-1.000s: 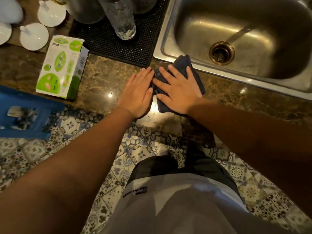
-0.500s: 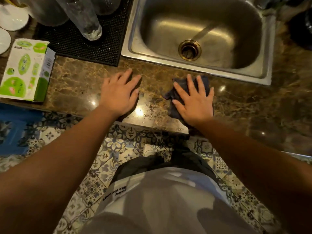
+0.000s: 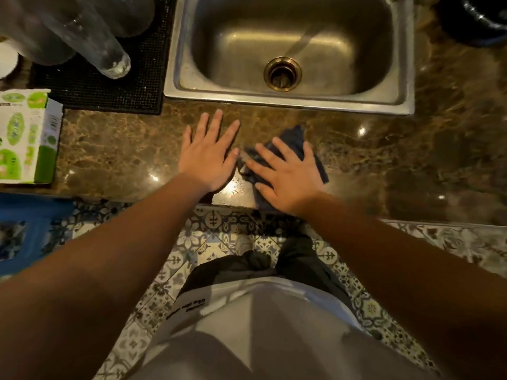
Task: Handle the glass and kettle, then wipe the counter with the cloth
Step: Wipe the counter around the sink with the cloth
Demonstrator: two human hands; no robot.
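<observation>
Two bare hands lie flat on the polished brown marble counter (image 3: 115, 149), just in front of the rectangular stainless-steel sink (image 3: 406, 78). With fingers spread and holding nothing, the left hand (image 3: 210, 157) presses palm-down on the glossy stone. Beside it, the right hand (image 3: 285, 178) is splayed open on top of a crumpled dark blue cloth (image 3: 295, 138), pinning it to the counter without clutching it. At far left, a green-and-white cardboard box (image 3: 26, 135) sits beside a black nubbed rubber mat (image 3: 109, 89), where a clear, rounded glass (image 3: 107, 54) stands.
</observation>
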